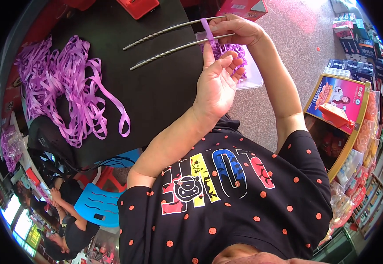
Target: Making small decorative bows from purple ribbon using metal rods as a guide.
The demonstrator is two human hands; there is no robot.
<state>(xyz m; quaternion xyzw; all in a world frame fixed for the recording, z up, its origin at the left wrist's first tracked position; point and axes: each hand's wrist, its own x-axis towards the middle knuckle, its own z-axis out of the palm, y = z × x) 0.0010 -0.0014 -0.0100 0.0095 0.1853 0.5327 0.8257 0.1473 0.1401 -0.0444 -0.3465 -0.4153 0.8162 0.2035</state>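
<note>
Two long metal rods (167,53) with twisted far ends reach out over the black table, roughly side by side. A purple ribbon (207,30) crosses both rods near my hands. My right hand (240,30) is closed at the near ends of the rods, its fingertips pinching the ribbon; the exact grip is partly hidden. My left hand (218,83) is palm up just below, its index finger stretched up to the ribbon's lower end. Its thumb and other fingers are apart and loosely bent. Curled purple ribbon pieces (237,55) lie in a clear plastic bin (253,79) behind my hands.
A large tangle of purple ribbon (68,88) covers the left side of the black table (156,97). A red object (138,6) sits at its far edge. A blue stool (97,206) and another person (75,220) are at lower left. A display stand (332,114) stands right.
</note>
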